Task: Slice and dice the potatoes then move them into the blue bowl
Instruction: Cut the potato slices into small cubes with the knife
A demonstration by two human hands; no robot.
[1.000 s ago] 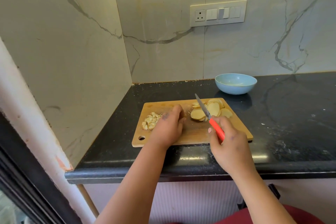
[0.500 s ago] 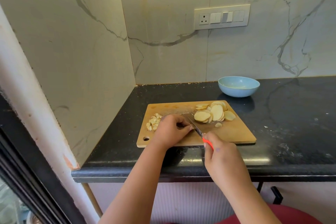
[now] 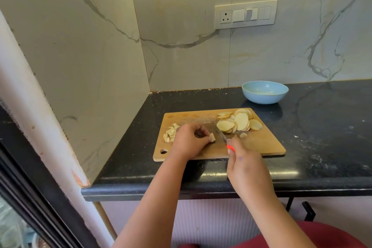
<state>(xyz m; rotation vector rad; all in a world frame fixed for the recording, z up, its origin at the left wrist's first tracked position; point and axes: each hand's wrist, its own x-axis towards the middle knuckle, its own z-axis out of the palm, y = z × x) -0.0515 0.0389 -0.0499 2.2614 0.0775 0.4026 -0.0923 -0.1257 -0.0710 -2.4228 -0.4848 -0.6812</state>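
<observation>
A wooden cutting board [image 3: 261, 145] lies on the black counter. A pile of round potato slices [image 3: 239, 122] sits at its far right, and a small heap of diced pieces [image 3: 170, 133] at its left. My left hand [image 3: 189, 141] pinches a potato piece [image 3: 212, 137] against the board's middle. My right hand [image 3: 243, 163] grips a red-handled knife [image 3: 221, 135], whose blade angles down just right of that piece. One loose bit [image 3: 243, 135] lies near the pile. The blue bowl [image 3: 265, 92] stands behind the board to the right.
The black counter [image 3: 322, 137] runs right from a corner of marble walls. A switch panel [image 3: 245, 14] hangs on the back wall. A white pillar [image 3: 40, 127] and a dark frame stand at left. A red seat shows below.
The knife came down from the slice pile to the board's middle beside my left hand. My left hand now shows a small potato piece at its fingertips. The camera shifted slightly.
</observation>
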